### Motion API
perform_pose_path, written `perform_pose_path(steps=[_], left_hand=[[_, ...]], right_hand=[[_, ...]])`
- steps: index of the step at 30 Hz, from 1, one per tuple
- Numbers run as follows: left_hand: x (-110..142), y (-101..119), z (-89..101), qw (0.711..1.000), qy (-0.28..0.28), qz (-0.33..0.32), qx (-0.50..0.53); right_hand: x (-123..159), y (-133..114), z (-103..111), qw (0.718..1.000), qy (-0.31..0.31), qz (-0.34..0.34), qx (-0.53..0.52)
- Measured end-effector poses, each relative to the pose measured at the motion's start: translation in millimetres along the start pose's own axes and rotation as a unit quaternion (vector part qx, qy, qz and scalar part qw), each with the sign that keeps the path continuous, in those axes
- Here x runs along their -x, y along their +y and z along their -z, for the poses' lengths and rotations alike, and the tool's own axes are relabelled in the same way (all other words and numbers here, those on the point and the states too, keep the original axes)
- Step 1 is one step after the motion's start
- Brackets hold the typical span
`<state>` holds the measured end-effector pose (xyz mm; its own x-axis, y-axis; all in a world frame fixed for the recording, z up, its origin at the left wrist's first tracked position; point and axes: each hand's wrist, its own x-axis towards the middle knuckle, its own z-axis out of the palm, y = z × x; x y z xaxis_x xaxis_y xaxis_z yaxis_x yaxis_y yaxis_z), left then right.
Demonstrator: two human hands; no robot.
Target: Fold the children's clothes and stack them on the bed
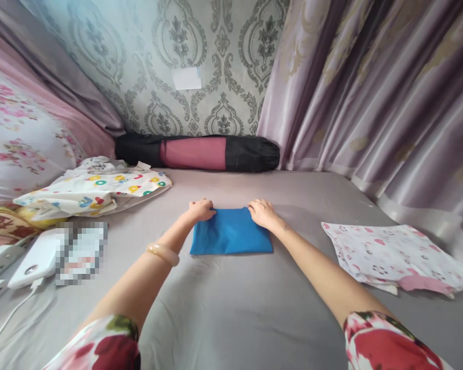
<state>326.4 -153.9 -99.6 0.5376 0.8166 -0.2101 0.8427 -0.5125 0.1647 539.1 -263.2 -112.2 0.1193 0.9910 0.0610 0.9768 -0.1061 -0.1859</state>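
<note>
A blue folded cloth [231, 234] lies flat on the grey bed sheet [231, 308] in front of me. My left hand [202, 209] is closed on its far left corner, with the fingers curled. At the far right corner, my right hand [261, 211] has its fingers bent over the edge and pinched on the cloth. The cloth's near edge lies straight and untouched. The fingertips of both hands are partly hidden.
A black and dark pink roll [195, 153] lies along the wall. Folded patterned cloth [389, 254] is on the right, printed fabric [111, 187] on the left. A white power bank [40, 257] with a cable and a power strip [2, 262] sit at the left edge.
</note>
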Motion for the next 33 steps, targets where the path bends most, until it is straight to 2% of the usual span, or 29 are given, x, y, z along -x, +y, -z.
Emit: perform_pose_path(steps=[2,8,12,15,18,22,24,29,31,33], left_hand=[[-9,-7,5.4,0.999,-0.043,-0.003,0.009],[-25,-15,11.4,0.994,-0.105,-0.017,0.033],[-28,-19,12.5,0.991,-0.129,-0.017,0.043],[-25,-23,14.3,0.989,-0.128,-0.026,0.07],[-17,-26,19.5,0.987,-0.115,-0.047,0.099],[-7,-28,33.6,0.984,-0.117,-0.056,0.124],[-2,-28,43.9,0.982,-0.117,-0.061,0.137],[15,-22,78.5,0.974,-0.127,-0.083,0.169],[22,-18,93.1,0.973,-0.093,-0.094,0.188],[27,-14,105.2,0.971,-0.02,-0.109,0.212]], right_hand=[[-9,7,-3,0.999,-0.037,-0.008,-0.003],[-32,21,-2,0.987,-0.142,-0.043,-0.064],[-43,26,8,0.976,-0.196,-0.035,-0.083],[-43,26,16,0.971,-0.221,-0.024,-0.089],[-36,25,23,0.971,-0.22,-0.015,-0.096],[-23,27,33,0.976,-0.164,0.002,-0.141],[-19,30,39,0.974,-0.141,0.014,-0.174],[-13,37,67,0.953,-0.134,0.04,-0.27],[-12,37,82,0.944,-0.124,0.047,-0.302],[-10,35,97,0.942,-0.09,0.061,-0.317]])
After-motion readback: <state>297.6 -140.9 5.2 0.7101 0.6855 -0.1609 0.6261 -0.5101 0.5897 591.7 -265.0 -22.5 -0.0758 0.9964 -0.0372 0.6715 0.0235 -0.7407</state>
